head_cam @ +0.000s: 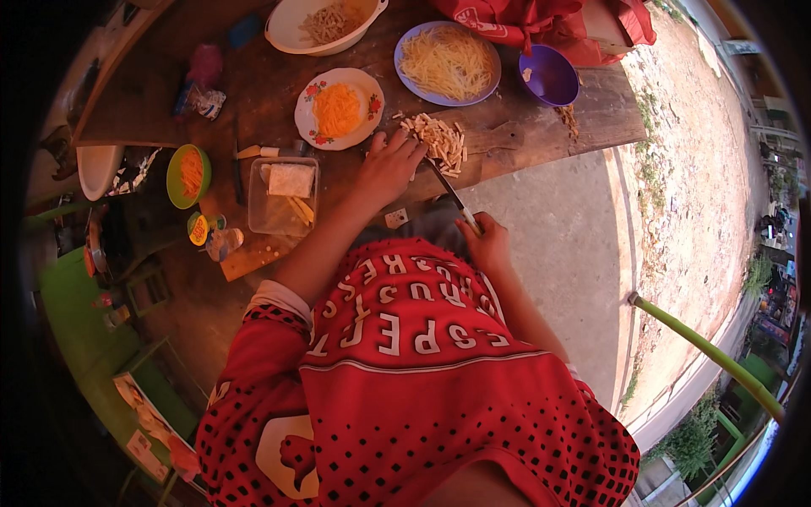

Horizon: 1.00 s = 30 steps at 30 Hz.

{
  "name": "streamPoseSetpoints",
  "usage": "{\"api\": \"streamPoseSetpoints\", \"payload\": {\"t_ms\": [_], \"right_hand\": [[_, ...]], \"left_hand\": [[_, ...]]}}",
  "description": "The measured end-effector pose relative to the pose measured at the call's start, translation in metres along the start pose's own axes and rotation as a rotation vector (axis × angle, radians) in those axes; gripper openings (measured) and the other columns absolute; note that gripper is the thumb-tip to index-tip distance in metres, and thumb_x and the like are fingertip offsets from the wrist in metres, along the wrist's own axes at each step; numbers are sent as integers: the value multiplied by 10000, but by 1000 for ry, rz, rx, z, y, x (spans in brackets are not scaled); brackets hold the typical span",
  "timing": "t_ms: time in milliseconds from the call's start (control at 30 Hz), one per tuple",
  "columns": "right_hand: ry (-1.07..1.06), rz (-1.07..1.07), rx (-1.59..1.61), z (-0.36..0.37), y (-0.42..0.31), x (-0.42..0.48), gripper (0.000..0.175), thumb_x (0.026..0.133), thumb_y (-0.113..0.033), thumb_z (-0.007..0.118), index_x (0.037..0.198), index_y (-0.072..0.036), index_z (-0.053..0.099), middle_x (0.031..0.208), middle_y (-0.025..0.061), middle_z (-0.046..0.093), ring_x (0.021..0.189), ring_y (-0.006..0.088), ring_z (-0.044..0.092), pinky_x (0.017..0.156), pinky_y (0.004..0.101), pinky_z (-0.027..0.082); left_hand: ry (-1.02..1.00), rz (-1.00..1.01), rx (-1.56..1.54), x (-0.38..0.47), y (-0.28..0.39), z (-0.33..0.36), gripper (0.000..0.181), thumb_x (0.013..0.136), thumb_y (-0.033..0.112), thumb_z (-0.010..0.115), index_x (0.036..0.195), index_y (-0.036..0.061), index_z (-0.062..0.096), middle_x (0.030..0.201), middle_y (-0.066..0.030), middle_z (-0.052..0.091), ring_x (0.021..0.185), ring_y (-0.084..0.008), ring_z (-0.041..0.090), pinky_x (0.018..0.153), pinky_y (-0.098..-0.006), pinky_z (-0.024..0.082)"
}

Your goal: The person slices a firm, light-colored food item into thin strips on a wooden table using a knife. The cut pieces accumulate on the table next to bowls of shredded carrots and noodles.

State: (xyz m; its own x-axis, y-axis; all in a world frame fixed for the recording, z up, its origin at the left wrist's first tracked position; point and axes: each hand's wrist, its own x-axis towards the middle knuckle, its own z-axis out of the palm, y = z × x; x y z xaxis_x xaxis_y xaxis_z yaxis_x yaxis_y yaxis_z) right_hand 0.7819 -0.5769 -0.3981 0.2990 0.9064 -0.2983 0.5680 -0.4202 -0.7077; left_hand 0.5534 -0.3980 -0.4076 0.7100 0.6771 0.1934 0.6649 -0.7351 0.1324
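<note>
My right hand (489, 244) grips a kitchen knife (448, 187) by its light-coloured handle. The blade slants up and left, its tip close to a heap of short, pale cut sticks (443, 142) on the wooden table (494, 155). My left hand (391, 166) is lowered at the heap's left side, fingertips bent down near the blade's tip. Whether those fingers pinch a piece is hidden. Just beyond it stands a flowered plate (307, 114) of orange shreds (337, 111). A clear plastic box (253, 209) holding a pale block (290, 181) and yellowish strips (301, 209) sits beside my left forearm.
Farther back are a white basin (288, 41) with pale pieces, a lavender plate (405, 76) of yellowish shreds, a purple bowl (561, 79) and red bags (507, 19). Leftward are a green bowl (176, 180) of orange shreds, a cup (197, 228) and another knife (238, 165).
</note>
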Motion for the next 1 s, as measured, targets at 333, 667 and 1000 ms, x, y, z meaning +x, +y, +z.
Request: {"api": "streamPoseSetpoints", "payload": {"t_ms": [333, 667, 1000], "right_hand": [[81, -104, 10, 11, -5, -1, 285, 1014, -326, 771, 1068, -48, 737, 843, 264, 732, 812, 489, 729, 695, 543, 563], [72, -71, 15, 9, 2, -6, 293, 1009, -330, 775, 1096, -52, 750, 856, 267, 738, 811, 488, 732, 691, 541, 568], [42, -30, 19, 9, -4, -8, 324, 1033, -355, 746, 1142, -50, 758, 890, 258, 753, 841, 463, 746, 731, 516, 574]], "left_hand": [[-51, -114, -128, 16, -8, -1, 494, 948, 122, 675, 1441, 143, 645, 1280, -72, 731, 1302, -273, 606, 1141, -515, 376], [54, -131, -372, -19, 14, 9, 672, 895, 207, 832, 1507, 91, 580, 1161, -82, 730, 1207, -286, 629, 1067, -486, 414], [72, -189, -210, -29, 17, -9, 425, 952, 244, 756, 1360, 131, 716, 1177, -29, 721, 1232, -246, 582, 1025, -494, 400]]}}
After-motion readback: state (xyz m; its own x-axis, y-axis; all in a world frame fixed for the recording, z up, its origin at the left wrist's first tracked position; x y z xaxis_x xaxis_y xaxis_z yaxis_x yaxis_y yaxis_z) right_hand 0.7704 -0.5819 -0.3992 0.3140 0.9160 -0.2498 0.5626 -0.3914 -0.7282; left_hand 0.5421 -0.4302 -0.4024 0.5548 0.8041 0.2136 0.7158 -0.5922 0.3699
